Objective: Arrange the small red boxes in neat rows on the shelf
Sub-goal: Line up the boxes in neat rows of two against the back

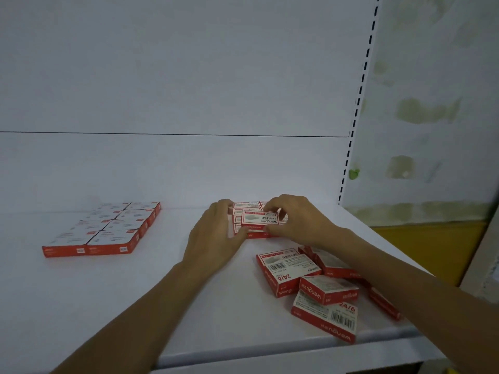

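A small red and white box [259,219] sits on top of a tidy block of red boxes [247,205] near the back of the white shelf [151,287]. My left hand [216,233] touches its left front corner with the thumb, and my right hand [297,221] pinches its right end. Both hands grip this one box. A loose heap of red boxes [310,287] lies tumbled at the front right, below my right forearm. A second neat block of red boxes [108,229], two columns wide, rests at the left.
The shelf's back panel [175,163] rises just behind the boxes. A slotted upright [356,109] marks the shelf's right end, with a stained wall [432,117] and a yellow surface [429,247] beyond. The shelf's front lip [270,349] runs below the heap.
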